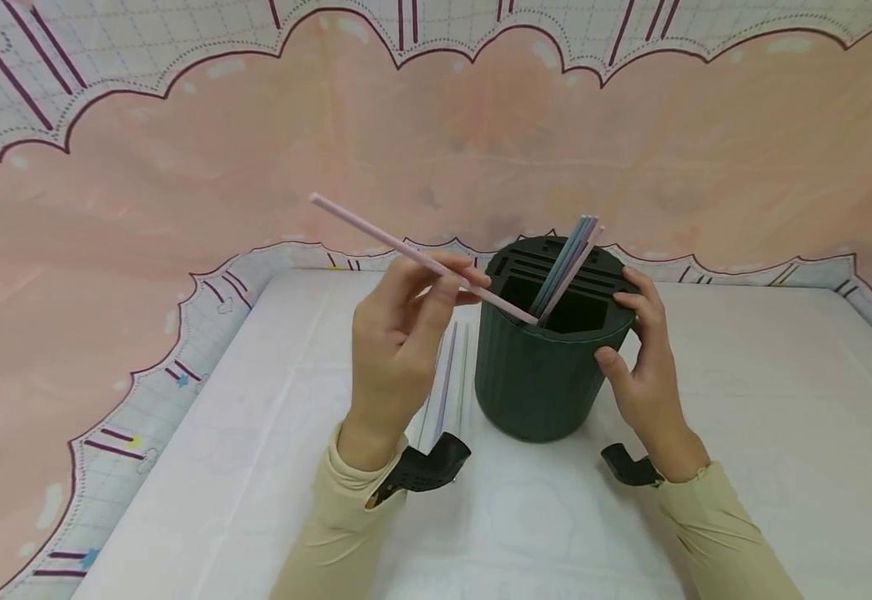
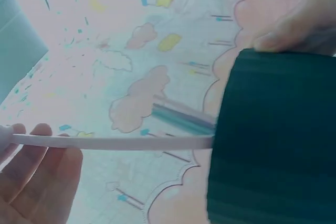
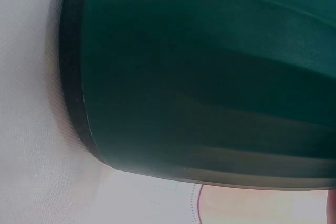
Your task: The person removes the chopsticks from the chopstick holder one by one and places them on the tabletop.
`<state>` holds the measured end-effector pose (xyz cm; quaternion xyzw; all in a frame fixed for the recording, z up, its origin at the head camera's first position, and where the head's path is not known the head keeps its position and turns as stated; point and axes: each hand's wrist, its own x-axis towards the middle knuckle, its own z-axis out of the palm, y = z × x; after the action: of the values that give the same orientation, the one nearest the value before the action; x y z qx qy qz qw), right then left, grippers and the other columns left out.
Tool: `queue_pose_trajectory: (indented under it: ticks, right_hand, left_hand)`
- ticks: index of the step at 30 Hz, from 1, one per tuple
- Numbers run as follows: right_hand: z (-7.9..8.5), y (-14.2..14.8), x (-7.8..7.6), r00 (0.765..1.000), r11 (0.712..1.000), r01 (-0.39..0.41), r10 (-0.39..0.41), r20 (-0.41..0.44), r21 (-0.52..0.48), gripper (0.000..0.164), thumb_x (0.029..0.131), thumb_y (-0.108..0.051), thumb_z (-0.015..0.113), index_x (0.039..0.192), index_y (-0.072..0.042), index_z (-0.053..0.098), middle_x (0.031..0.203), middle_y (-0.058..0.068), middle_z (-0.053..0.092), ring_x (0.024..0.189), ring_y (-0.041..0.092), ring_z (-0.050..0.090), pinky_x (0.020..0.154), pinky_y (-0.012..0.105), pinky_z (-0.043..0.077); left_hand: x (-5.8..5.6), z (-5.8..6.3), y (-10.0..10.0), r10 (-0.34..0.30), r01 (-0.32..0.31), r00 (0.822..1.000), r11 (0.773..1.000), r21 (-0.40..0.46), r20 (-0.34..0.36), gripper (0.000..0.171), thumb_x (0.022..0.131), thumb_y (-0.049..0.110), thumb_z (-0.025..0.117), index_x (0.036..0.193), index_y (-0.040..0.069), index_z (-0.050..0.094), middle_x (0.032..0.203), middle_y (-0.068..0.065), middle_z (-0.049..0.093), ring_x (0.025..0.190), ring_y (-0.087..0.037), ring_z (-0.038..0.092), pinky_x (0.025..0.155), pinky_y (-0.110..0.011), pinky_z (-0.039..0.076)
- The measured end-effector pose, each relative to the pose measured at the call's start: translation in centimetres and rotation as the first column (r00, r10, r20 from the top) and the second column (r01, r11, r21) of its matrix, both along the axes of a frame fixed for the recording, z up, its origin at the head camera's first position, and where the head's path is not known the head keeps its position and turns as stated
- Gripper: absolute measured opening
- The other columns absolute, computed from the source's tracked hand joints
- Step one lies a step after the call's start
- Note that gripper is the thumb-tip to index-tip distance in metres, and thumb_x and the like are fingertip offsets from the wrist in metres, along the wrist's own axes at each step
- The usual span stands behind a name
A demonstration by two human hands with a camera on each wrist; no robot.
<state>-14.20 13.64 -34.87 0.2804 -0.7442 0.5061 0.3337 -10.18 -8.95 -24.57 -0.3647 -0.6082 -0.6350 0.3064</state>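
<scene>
My left hand pinches a long pink straw between thumb and fingers. The straw slants down to the right, its lower end at the front of the large opening in a dark green round holder with a slotted top. Several blue, purple and pink straws lean together in that opening. On the holder's right side, my right hand grips the rim, fingers at the top edge and thumb on the near wall. In the right wrist view the holder's wall fills most of the picture.
A few pale straws lie on the white table, left of the holder and partly hidden behind the left hand and wrist. A patterned pink and white cloth hangs behind the table. Each wrist wears a black camera mount.
</scene>
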Motion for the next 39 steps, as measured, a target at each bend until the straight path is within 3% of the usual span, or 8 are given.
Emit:
queue_pose_trajectory:
  ticks: [6, 10, 17, 22, 25, 31, 36, 39]
  right_hand:
    - [0.1, -0.1, 0.1, 1.000, 1.000, 0.002, -0.002, 0.000, 0.001, 0.070, 0.085, -0.049, 0.050, 0.121, 0.009, 0.034, 0.141, 0.019, 0.024, 0.126, 0.031, 0.027, 0.099, 0.027, 0.027]
    - [0.1, -0.1, 0.1, 1.000, 1.000, 0.005, -0.005, 0.007, -0.002, 0.069, 0.085, -0.049, 0.051, 0.121, 0.008, 0.034, 0.141, 0.018, 0.024, 0.127, 0.030, 0.026, 0.099, 0.027, 0.027]
    - [0.1, 0.0, 0.1, 1.000, 1.000, 0.016, -0.016, 0.007, 0.018, 0.070, 0.085, -0.050, 0.049, 0.122, 0.008, 0.033, 0.141, 0.018, 0.023, 0.128, 0.030, 0.025, 0.099, 0.027, 0.027]
    - [0.2, -0.1, 0.1, 1.000, 1.000, 0.015, -0.016, 0.013, 0.019, 0.070, 0.085, -0.050, 0.049, 0.122, 0.007, 0.033, 0.141, 0.017, 0.023, 0.128, 0.030, 0.025, 0.099, 0.028, 0.027]
    - [0.2, -0.1, 0.1, 1.000, 1.000, 0.012, -0.012, 0.015, 0.019, 0.070, 0.085, -0.050, 0.049, 0.122, 0.008, 0.033, 0.141, 0.017, 0.023, 0.128, 0.030, 0.025, 0.099, 0.028, 0.026]
    - [0.0, -0.1, 0.0, 1.000, 1.000, 0.009, -0.009, 0.012, 0.014, 0.070, 0.086, -0.050, 0.049, 0.121, 0.008, 0.033, 0.141, 0.018, 0.023, 0.127, 0.030, 0.025, 0.099, 0.027, 0.027]
    - [0.0, -0.2, 0.0, 1.000, 1.000, 0.012, -0.012, 0.008, 0.015, 0.070, 0.086, -0.050, 0.049, 0.122, 0.008, 0.033, 0.142, 0.017, 0.023, 0.128, 0.031, 0.024, 0.100, 0.029, 0.026]
    - [0.0, -0.2, 0.0, 1.000, 1.000, 0.018, -0.018, 0.010, 0.019, 0.070, 0.086, -0.050, 0.049, 0.122, 0.007, 0.033, 0.142, 0.017, 0.023, 0.128, 0.030, 0.024, 0.100, 0.029, 0.026]
  left_hand:
    - [0.1, 0.3, -1.0, -0.009, 0.009, 1.000, 0.991, 0.130, -0.003, 0.027, 0.092, 0.005, 0.046, 0.098, -0.021, 0.042, 0.084, -0.031, 0.054, 0.075, -0.032, 0.061, 0.067, -0.044, 0.051]
    - [-0.2, 0.3, -1.5, 0.006, -0.009, 1.000, 0.990, 0.140, 0.022, 0.031, 0.093, 0.009, 0.047, 0.097, -0.021, 0.039, 0.081, -0.029, 0.054, 0.070, -0.031, 0.061, 0.062, -0.043, 0.051]
    - [-1.4, -0.2, -3.0, 0.073, -0.070, 0.989, 0.997, -0.025, 0.126, 0.018, 0.092, 0.005, 0.045, 0.101, -0.011, 0.047, 0.079, -0.019, 0.058, 0.066, -0.028, 0.062, 0.060, -0.037, 0.052]
    - [-3.5, -1.9, -4.4, 0.186, -0.144, 0.956, 0.971, -0.188, 0.228, 0.019, 0.093, 0.017, 0.048, 0.102, 0.002, 0.054, 0.077, -0.008, 0.060, 0.063, -0.017, 0.062, 0.058, -0.031, 0.052]
    - [-5.0, -3.3, -4.9, 0.312, -0.213, 0.921, 0.906, -0.366, 0.235, 0.023, 0.093, 0.025, 0.048, 0.103, 0.007, 0.057, 0.076, -0.002, 0.060, 0.062, -0.010, 0.060, 0.058, -0.024, 0.051]
    - [-6.8, -5.3, -5.0, 0.533, -0.300, 0.831, 0.674, -0.676, 0.163, 0.017, 0.092, 0.027, 0.049, 0.100, 0.016, 0.059, 0.074, 0.006, 0.060, 0.056, -0.004, 0.055, 0.055, -0.025, 0.043]
    - [-8.3, -7.0, -5.4, 0.606, -0.229, 0.767, 0.567, -0.791, 0.213, 0.017, 0.092, 0.025, 0.050, 0.102, 0.015, 0.059, 0.076, 0.005, 0.062, 0.056, -0.007, 0.054, 0.057, -0.028, 0.041]
    - [-9.2, -8.0, -5.7, 0.643, -0.177, 0.726, 0.519, -0.836, 0.246, 0.019, 0.092, 0.026, 0.050, 0.104, 0.015, 0.059, 0.075, 0.004, 0.062, 0.055, -0.009, 0.054, 0.055, -0.028, 0.041]
